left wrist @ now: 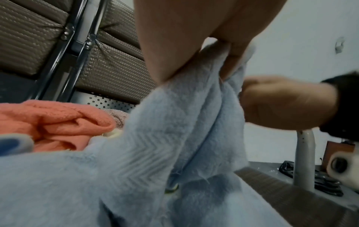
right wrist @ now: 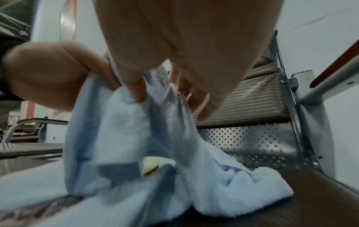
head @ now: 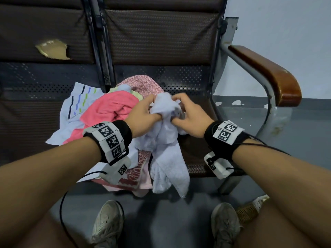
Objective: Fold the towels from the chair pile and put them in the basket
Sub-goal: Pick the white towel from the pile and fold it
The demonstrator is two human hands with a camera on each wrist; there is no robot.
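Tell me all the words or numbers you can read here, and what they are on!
No words or numbers can be read.
The black-and-white square codes on the left wrist band and right wrist band are patterns; the tiny marks beside them are too small to read.
The light blue towel held by the left hand and right hand shows no label.

held towel [head: 166, 140]: pale blue, with a woven chevron band
towel on the pile [head: 111, 106]: coral pink
towel at the left of the pile [head: 78, 99]: white with black, blue and green stripes
towel at the back [head: 145, 85]: speckled pink
towel hanging in front [head: 134, 174]: pink with a dark red pattern
chair padding [head: 157, 36]: dark brown weave
armrest [head: 268, 72]: reddish brown
wrist bands [head: 111, 140]: black, with black-and-white square markers
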